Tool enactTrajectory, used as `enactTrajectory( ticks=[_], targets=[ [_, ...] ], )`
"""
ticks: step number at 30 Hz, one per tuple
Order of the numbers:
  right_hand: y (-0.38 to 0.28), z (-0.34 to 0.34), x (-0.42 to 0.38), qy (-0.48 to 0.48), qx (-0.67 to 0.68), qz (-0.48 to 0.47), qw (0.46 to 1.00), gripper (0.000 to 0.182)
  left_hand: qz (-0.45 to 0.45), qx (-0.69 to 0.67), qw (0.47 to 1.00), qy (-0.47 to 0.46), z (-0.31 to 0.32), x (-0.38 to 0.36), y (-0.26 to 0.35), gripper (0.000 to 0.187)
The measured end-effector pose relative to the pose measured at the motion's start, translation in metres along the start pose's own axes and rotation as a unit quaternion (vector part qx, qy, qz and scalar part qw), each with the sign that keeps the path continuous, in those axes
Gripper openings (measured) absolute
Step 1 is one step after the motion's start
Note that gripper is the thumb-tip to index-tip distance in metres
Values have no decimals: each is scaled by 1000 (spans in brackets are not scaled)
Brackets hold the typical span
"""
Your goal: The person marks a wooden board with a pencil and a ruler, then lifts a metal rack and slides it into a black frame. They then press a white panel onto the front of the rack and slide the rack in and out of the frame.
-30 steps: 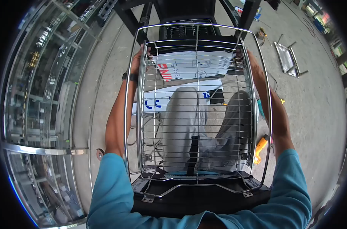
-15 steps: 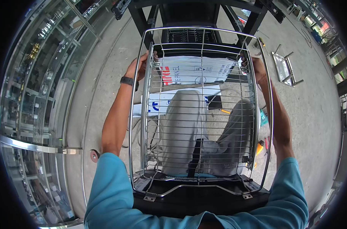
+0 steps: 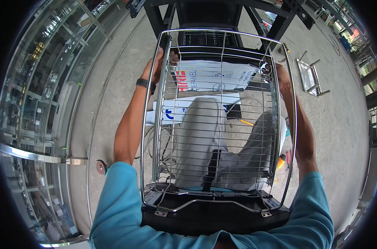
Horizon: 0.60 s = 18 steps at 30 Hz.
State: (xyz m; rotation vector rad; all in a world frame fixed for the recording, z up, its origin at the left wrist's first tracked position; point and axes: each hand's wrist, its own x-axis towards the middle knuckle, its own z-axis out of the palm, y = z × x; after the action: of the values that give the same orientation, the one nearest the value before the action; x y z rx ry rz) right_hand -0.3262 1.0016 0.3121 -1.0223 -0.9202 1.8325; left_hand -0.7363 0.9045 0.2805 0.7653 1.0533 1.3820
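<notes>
A chrome wire basket spans the space over the person's lap, its near end at the black panel by the chest and its far end out between the two hands. The left hand is curled round the far part of the left slide rail, fingertips showing on the inner side. The right hand is at the far part of the right slide rail; wires cross in front of its fingers, so whether they close on the rail cannot be told.

Handling it well calls for an even hold: both hands level and equally far along, so that the basket does not twist against the left bracket and right bracket at the panel. Light inward pressure should keep the rails parallel; a hard squeeze could bend the thin wires. Fingers are best kept out of the gap between rail and outer wire. The panel needs steady support against the body, and the grey trousers under the grid should stay clear of wire ends.
</notes>
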Motion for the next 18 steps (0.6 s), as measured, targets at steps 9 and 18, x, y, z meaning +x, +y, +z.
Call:
enactTrajectory(
  ticks=[9,18],
  targets=[
    [11,-29,27,-56,3,-31,998,28,14,69,994,82,19,-18,12,42],
    [20,-20,36,-64,1,-38,997,29,12,36,995,92,3,-7,13,37]
  ],
)
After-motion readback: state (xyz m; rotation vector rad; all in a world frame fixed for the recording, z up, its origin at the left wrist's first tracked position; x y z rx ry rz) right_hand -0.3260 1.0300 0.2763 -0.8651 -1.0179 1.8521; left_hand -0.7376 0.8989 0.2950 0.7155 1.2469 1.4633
